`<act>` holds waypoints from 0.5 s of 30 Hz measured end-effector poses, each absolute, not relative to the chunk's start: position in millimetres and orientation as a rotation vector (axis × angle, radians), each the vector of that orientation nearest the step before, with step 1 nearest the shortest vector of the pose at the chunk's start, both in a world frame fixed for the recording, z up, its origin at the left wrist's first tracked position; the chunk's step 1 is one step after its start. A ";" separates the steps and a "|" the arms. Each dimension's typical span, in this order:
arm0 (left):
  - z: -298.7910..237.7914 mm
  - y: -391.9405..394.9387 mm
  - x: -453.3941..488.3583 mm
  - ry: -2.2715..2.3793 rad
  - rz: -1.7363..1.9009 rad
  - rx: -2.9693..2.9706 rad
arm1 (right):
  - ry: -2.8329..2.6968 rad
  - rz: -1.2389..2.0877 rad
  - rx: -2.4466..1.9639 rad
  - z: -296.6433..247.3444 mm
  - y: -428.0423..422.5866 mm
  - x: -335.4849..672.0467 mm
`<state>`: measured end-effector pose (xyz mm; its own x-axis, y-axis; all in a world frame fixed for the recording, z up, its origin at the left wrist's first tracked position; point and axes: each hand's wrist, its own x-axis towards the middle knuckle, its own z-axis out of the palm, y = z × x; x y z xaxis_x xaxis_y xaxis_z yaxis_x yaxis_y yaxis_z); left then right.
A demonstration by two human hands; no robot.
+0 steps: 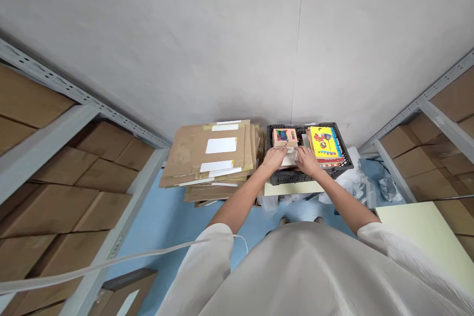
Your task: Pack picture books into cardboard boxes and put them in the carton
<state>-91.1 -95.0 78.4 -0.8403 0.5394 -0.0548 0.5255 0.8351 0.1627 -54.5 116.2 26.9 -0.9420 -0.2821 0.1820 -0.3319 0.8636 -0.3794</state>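
A black plastic crate stands in front of me, holding several books and small boxes or booklets. Inside it, between my hands, sits a pale whitish stack that looks like paper or small books. My left hand grips the left side of this stack with bent fingers. On its right side my right hand also has its fingers curled over it. Just behind my left hand is a pink stack with a dark picture on top. Right of my right hand lies a yellow illustrated book on other books.
Flattened cardboard boxes with white labels are piled left of the crate. A pale yellow table stands at lower right. Shelves with cardboard boxes line both sides. A white strap crosses the lower left; plastic wrapping lies right.
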 end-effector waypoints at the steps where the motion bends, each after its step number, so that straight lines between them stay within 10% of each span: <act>1: 85.3 -95.1 -90.5 2.933 0.220 0.850 | -2.874 0.682 0.457 27.6 117.3 -53.8; 15: 160.5 19.4 -75.7 3.016 0.479 0.987 | -2.369 1.312 -0.132 54.1 220.9 -11.9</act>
<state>-75.7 19.4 160.5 -0.8087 0.5675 0.1550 0.5876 0.7665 0.2595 -11.9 220.9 54.1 -0.9043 0.2831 0.3196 -0.1209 0.5482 -0.8276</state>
